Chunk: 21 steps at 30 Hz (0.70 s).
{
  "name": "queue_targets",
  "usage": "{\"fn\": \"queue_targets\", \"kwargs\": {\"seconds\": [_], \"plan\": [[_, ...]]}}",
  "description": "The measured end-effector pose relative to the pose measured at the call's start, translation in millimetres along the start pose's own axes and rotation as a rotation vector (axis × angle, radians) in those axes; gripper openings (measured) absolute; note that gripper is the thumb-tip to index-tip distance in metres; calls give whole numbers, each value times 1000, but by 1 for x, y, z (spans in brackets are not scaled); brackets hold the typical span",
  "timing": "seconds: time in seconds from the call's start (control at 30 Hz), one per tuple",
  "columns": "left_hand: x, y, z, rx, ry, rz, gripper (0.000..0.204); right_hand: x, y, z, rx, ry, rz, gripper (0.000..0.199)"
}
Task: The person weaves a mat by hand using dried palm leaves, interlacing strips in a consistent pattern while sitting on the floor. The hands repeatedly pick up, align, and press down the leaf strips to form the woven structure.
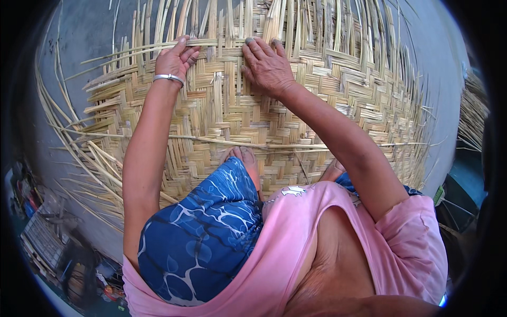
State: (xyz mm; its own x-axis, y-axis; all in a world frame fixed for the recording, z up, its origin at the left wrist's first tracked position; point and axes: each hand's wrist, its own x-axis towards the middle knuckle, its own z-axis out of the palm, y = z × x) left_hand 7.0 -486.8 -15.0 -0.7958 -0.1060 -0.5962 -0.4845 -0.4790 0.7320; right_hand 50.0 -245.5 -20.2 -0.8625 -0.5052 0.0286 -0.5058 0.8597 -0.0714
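Note:
A large mat [338,95] of pale split cane or reed strips, woven in a zigzag pattern, spreads across the floor. Along its far woven edge, my left hand [176,59] pinches a few crosswise strips [127,51] between thumb and fingers; their loose ends reach out to the left. My right hand [266,66] lies palm down on the weave a little to the right, fingers stretched, fingertips at the same crosswise row. Beyond both hands, unwoven lengthwise strips [211,18] fan out away from me. What lies under my right palm is hidden.
A long thin strip [222,141] lies across the mat near my feet [245,156], which rest on the weave. Loose strips [63,113] curve over the grey floor at left. A bundle of thin sticks [473,113] stands at far right; assorted clutter [58,243] fills the lower left.

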Motion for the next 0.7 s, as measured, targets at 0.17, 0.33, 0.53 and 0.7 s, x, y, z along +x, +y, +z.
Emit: {"fn": "queue_targets", "kwargs": {"seconds": [0.17,0.33,0.53,0.7], "plan": [[-21,-12,6,10,53,71,23,-9,-1,-3,-34,-27,-5,54],[-7,-13,-3,2,73,58,24,-13,-4,3,-10,-19,-16,58],[-11,-9,-9,-40,146,43,21,-11,3,-1,29,-5,-21,59],[-7,2,-25,-131,175,18,13,-7,-3,1,-9,26,-5,57]]}}
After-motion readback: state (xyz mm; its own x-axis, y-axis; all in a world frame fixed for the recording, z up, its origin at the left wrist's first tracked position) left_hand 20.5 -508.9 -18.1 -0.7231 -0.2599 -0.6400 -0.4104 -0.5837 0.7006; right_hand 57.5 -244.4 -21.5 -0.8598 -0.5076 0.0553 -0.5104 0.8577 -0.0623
